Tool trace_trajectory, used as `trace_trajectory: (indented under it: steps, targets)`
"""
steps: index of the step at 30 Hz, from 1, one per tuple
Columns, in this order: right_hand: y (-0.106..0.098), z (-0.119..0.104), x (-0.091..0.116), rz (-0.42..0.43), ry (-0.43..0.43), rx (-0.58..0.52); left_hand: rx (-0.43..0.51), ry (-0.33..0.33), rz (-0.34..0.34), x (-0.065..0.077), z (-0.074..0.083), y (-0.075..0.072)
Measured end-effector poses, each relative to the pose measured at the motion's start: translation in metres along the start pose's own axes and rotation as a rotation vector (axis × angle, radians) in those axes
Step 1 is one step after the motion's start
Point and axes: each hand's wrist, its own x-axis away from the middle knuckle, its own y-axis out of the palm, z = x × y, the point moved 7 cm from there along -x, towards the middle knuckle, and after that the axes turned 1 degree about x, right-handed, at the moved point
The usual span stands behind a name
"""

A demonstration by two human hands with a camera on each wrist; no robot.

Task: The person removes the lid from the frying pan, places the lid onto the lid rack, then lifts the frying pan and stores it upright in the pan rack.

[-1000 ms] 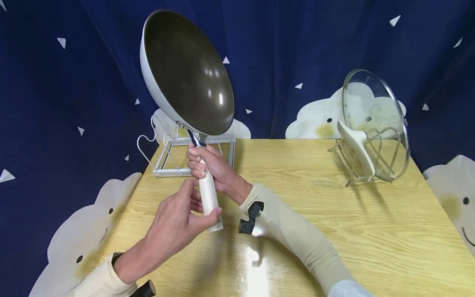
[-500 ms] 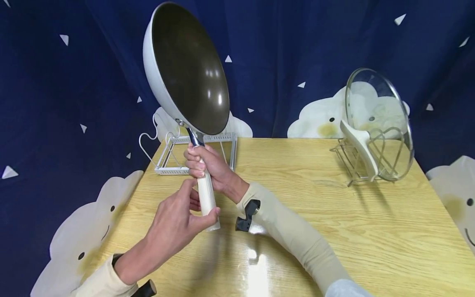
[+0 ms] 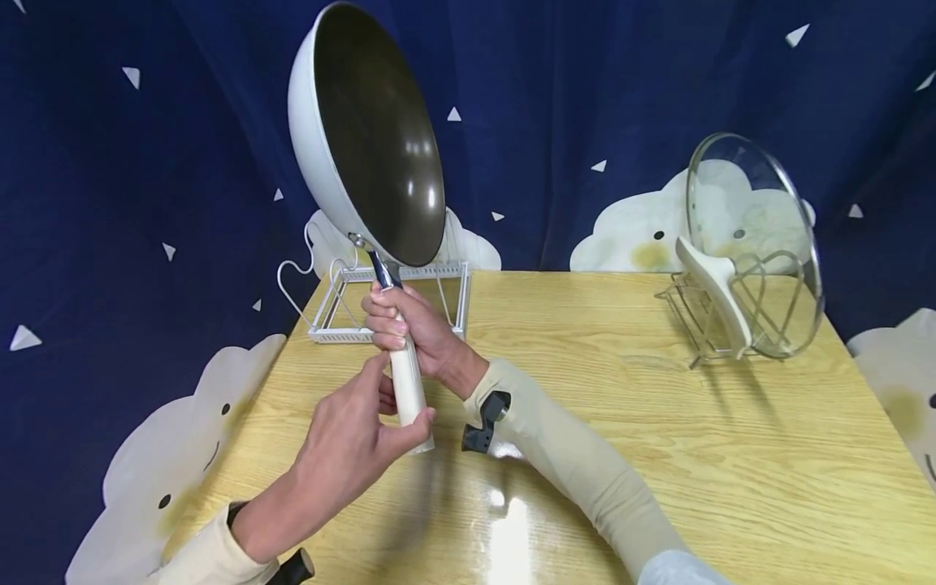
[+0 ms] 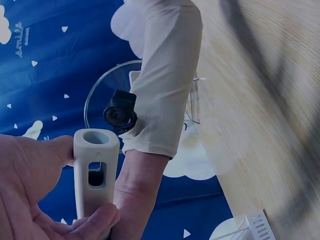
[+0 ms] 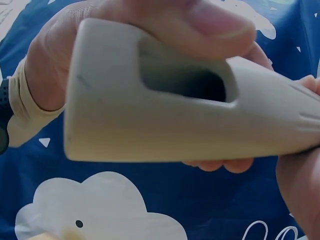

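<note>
A deep frying pan (image 3: 376, 138), white outside and dark brown inside, is held up over the table's left side in the head view. Its bowl points up and its dark inside faces right. My right hand (image 3: 417, 329) grips the upper part of the pale handle, just below the metal neck. Lower down, my left hand (image 3: 347, 422) pinches the handle's end between thumb and fingers. The left wrist view shows the handle's hollow end and side slot (image 4: 97, 175), with the left thumb and fingers at either side. In the right wrist view the handle (image 5: 165, 120) fills the middle.
A white wire rack (image 3: 457, 305) stands behind the hands at the table's back left. At the back right, a glass lid (image 3: 753, 171) with a white handle leans upright in a metal wire stand (image 3: 683, 317). A dark blue curtain (image 3: 541, 97) hangs behind the wooden table (image 3: 585, 341).
Held by both hands, the pan has turned about its handle, so more of the white outside shows and the dark inside looks narrower. The grips stay the same.
</note>
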Motion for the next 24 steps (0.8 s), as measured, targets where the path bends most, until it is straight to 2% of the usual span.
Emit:
trace_trajectory:
  steps: [17, 24]
  targets:
    - [0.0032, 0.0053, -0.0006, -0.031, 0.015, 0.005, 0.047, -0.076, -0.014, 0.0032, -0.0084, -0.003]
    - [0.0026, 0.0067, -0.0002, -0.035, 0.022, 0.033, 0.066, -0.081, -0.018, 0.0033, -0.0099, -0.0038]
